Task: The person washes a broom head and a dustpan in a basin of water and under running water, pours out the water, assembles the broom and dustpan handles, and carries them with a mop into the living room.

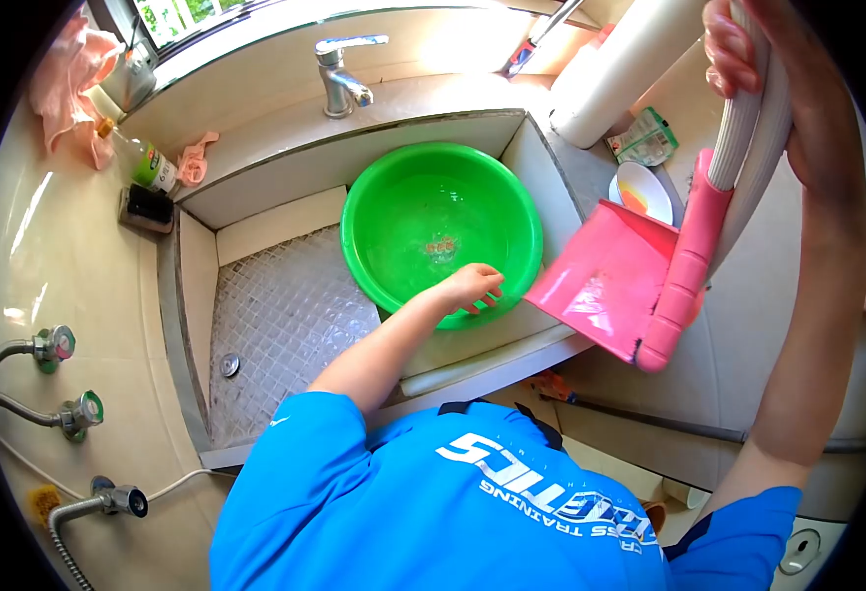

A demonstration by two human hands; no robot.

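Note:
A green round basin [384, 286] stands in the sink, with what looks like clear water inside. Over its near rim is my left hand [470, 289], fingers loosely bent and apart, nothing seen between them; whether it touches the rim I cannot tell. My right hand [743, 59], raised at the upper right, is closed around the white ribbed handle [738, 128] of a pink dustpan [610, 281]. The dustpan hangs tilted to the right of the basin, its pan towards the sink's front right corner.
A chrome faucet [339, 84] stands behind the sink [295, 295]. On the right are a white bowl [645, 192], a green packet [647, 138] and a thick white pipe [625, 69]. A bottle [147, 165] and pink cloths [73, 89] are at the left; wall valves [54, 343] sit lower.

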